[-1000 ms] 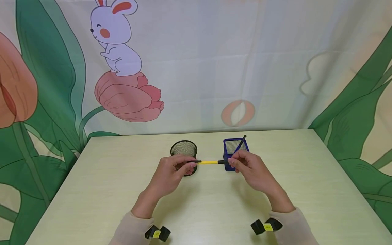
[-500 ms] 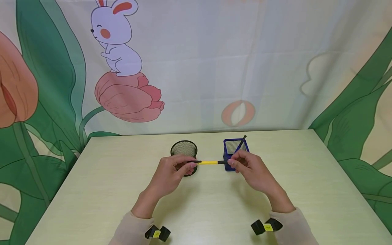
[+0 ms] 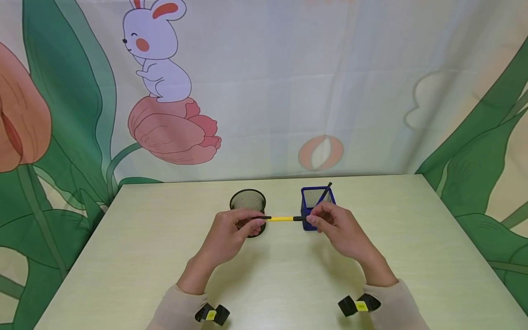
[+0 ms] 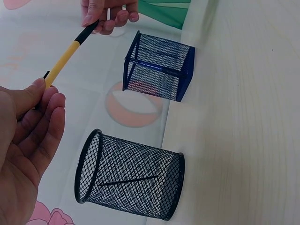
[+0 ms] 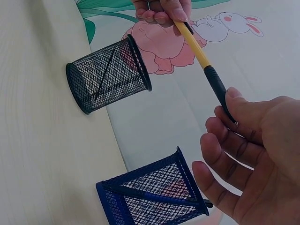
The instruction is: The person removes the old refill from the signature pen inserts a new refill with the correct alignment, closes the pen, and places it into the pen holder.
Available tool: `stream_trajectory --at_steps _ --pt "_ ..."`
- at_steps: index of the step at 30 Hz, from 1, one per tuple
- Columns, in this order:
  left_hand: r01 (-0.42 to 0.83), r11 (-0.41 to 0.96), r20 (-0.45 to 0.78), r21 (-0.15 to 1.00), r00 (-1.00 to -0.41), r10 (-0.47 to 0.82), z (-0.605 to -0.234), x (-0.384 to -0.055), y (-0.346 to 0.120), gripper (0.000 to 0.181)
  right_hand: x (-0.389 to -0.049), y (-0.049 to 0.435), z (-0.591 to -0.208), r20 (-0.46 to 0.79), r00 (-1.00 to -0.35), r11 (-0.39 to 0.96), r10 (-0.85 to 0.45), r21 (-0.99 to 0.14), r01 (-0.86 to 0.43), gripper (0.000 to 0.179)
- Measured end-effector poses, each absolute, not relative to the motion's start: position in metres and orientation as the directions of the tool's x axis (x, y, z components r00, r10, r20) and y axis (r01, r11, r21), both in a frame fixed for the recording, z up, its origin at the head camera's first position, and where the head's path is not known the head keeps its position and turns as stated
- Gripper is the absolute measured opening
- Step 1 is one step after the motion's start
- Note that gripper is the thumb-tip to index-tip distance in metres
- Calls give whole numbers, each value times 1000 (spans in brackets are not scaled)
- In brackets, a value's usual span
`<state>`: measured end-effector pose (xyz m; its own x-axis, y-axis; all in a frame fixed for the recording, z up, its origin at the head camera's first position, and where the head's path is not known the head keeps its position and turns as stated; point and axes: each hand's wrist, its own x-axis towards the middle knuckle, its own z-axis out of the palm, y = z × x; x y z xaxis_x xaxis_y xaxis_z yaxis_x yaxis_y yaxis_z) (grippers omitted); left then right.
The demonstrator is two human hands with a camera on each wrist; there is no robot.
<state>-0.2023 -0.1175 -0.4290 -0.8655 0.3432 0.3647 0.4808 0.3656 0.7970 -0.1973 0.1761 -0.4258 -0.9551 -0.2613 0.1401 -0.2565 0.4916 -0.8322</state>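
While a printed tulip [image 3: 20, 110] and a rabbit [image 3: 161, 55] fill the left of the cloth [image 3: 264, 91] behind the table [image 3: 264, 293], the left hand [image 3: 227, 233] comes up from its pale sleeve [image 3: 177, 309], thumb and fingers pinching the clip end of the yellow pen [image 3: 282, 219]. Just beyond that hand, partly hidden by it, the round black cup [image 3: 248, 200] stands upright on the table; a dark line shows on its mesh, though I cannot tell whether it is a seam. The pen lies level between the hands, raised off the table, its black grip to the right. Next comes the square blue cup [image 3: 309, 199], also upright, with a dark pen [image 3: 326, 192] leaning inside and poking above the rim. Partly covering this cup, the right hand [image 3: 342, 231] pinches the yellow pen's tip between thumb and index finger, its other fingers loosely bent.
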Motion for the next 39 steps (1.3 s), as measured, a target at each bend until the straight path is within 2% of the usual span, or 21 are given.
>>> stream_trajectory --at_steps 39 --pt "473 360 359 805 -869 340 -428 -203 -117 14 -199 177 -424 181 -946 479 -268 -827 -293 12"
